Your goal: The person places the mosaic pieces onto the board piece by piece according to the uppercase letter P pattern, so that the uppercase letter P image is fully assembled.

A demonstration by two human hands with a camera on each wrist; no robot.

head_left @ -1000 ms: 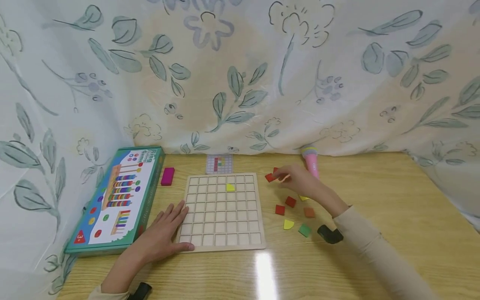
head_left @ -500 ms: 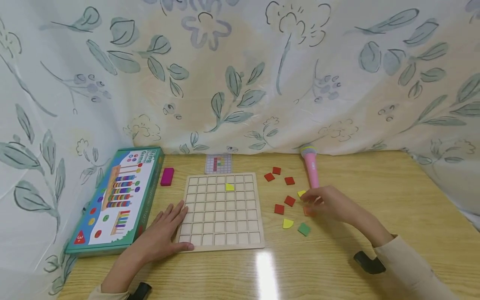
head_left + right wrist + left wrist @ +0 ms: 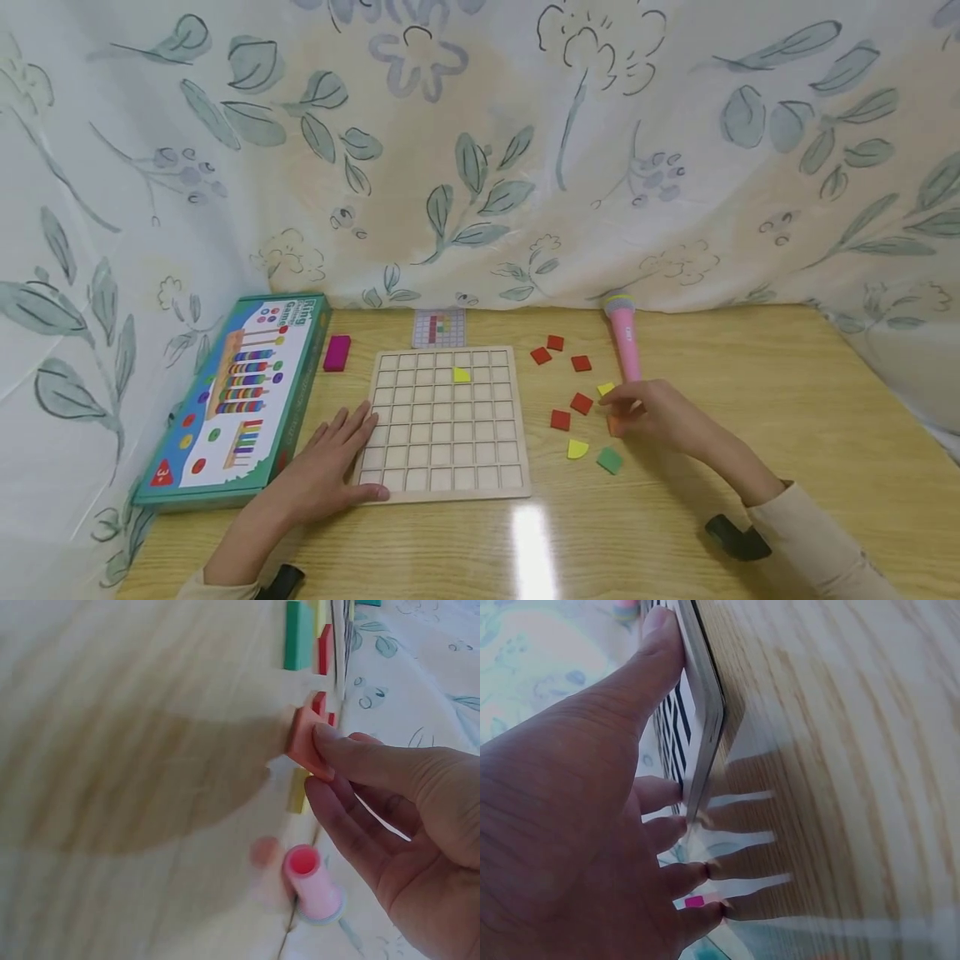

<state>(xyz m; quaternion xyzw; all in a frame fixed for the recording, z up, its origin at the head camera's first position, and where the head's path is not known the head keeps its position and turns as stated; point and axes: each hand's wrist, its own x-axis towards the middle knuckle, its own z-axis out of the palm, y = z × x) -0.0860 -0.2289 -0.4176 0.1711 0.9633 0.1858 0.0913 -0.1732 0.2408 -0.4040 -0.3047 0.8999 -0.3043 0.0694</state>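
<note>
Pinch grip: flat square orange tile (image 3: 304,742) being held by bare right hand (image 3: 660,410)

The orange tile is being gripped narrowly between the thumb and fingers of the right hand, to the right of a pale wooden gridded board (image 3: 442,433). In the right wrist view the tile is being shown tilted; whether the table is being touched by it cannot be told. The hand is being neighboured by a small yellow tile (image 3: 606,389) just beyond its fingertips, a green square tile (image 3: 610,460) on the near side and a pink toy microphone (image 3: 624,337) on the far side. Between board and hand, five red square tiles (image 3: 581,403) and a yellow rounded tile (image 3: 577,449) are being borne by the wood-grained table (image 3: 787,392).

The board's left edge is being touched by the left hand (image 3: 322,471), its fingers being spread wide and its thumb being rested on the near-left corner. One small yellow cut-corner tile (image 3: 461,376) is being held in a cell of the board's second row from the far edge. The far edge is being adjoined by a small printed grid card (image 3: 438,328).
</note>
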